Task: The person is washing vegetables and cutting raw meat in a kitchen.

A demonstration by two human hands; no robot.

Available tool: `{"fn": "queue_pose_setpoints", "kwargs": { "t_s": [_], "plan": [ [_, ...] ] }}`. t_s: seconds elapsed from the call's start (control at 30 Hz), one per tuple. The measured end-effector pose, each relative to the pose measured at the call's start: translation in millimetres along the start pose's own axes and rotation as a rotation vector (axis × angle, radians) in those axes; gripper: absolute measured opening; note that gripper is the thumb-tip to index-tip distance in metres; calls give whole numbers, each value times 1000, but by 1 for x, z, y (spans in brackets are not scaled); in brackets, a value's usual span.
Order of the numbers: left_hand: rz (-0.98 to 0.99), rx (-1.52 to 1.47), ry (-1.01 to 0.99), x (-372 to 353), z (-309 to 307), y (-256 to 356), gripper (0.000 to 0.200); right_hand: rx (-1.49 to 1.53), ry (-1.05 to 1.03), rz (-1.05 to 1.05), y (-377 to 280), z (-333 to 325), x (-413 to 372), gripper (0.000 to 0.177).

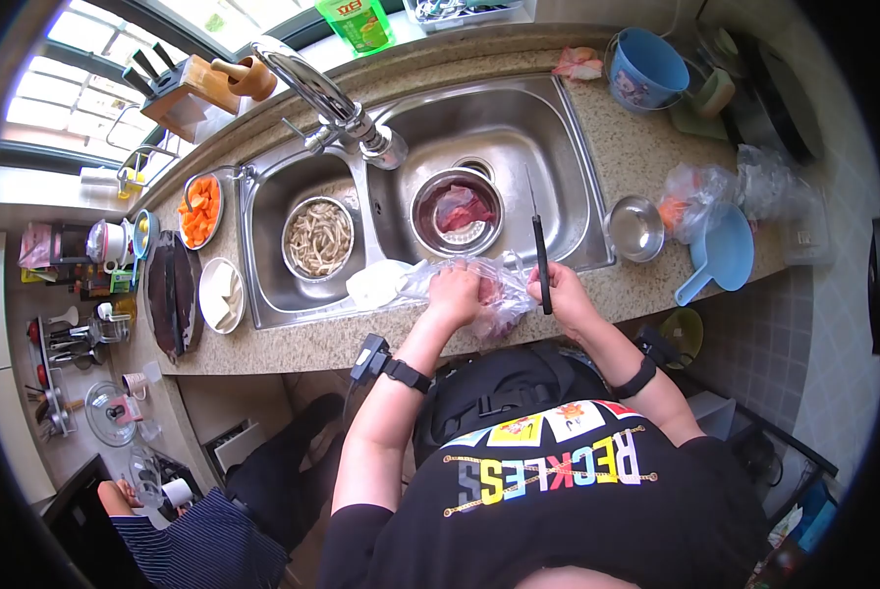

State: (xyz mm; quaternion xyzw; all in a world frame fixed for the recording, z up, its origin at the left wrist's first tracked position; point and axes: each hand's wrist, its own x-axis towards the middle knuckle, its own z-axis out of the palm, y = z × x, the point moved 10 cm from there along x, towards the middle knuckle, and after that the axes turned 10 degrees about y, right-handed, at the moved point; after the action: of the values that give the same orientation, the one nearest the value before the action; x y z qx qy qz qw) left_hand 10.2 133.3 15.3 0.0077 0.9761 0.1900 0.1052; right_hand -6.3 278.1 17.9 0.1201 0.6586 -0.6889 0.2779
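Observation:
My right hand [563, 294] is closed around the black handle of a knife [542, 260], whose thin blade points away from me over the sink. Beside it, my left hand [457, 293] presses on a clear plastic bag [511, 304] at the counter's front edge, its fingers partly hidden. Something pinkish, perhaps meat, shows through the plastic. A white bag or cloth [376, 285] lies just left of that hand. In the right basin, a metal bowl [417, 218] holds dark red meat [463, 210]. Another metal bowl [288, 240], full of pale strips [320, 236], sits in the left basin.
A faucet [342, 123] rises behind the basins. Left are carrot pieces [200, 210], a white dish [214, 312] and a dark board [172, 294]. Right are a small metal bowl [635, 229], a blue ladle [723, 250] and a blue bucket [646, 69]. Another person [199, 535] is at lower left.

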Motion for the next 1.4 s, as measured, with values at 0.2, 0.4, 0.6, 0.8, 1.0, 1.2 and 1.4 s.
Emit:
{"fn": "queue_pose_setpoints", "kwargs": {
  "t_s": [0.2, 0.4, 0.6, 0.8, 1.0, 1.2, 1.4],
  "plan": [
    [-13, 21, 33, 11, 2, -2, 50, 28, 35, 4, 0, -5, 4, 12],
    [126, -132, 200, -1, -37, 17, 31, 32, 90, -46, -11, -14, 2, 9],
    [148, -235, 148, -7, -62, 13, 27, 39, 65, -72, -18, -14, -2, 9],
    [173, -294, 182, -20, -115, 26, 20, 91, 87, -57, -25, -11, -5, 12],
    [303, -88, 523, -36, -136, 36, 28, 110, 178, -156, -32, -17, -1, 14],
    [228, -177, 535, -31, -143, 27, 30, 70, 164, -170, -41, -17, 4, 15],
    [102, -564, 388, -22, -134, 9, 34, 106, 32, -230, -69, 1, -6, 16]
  ]
}}
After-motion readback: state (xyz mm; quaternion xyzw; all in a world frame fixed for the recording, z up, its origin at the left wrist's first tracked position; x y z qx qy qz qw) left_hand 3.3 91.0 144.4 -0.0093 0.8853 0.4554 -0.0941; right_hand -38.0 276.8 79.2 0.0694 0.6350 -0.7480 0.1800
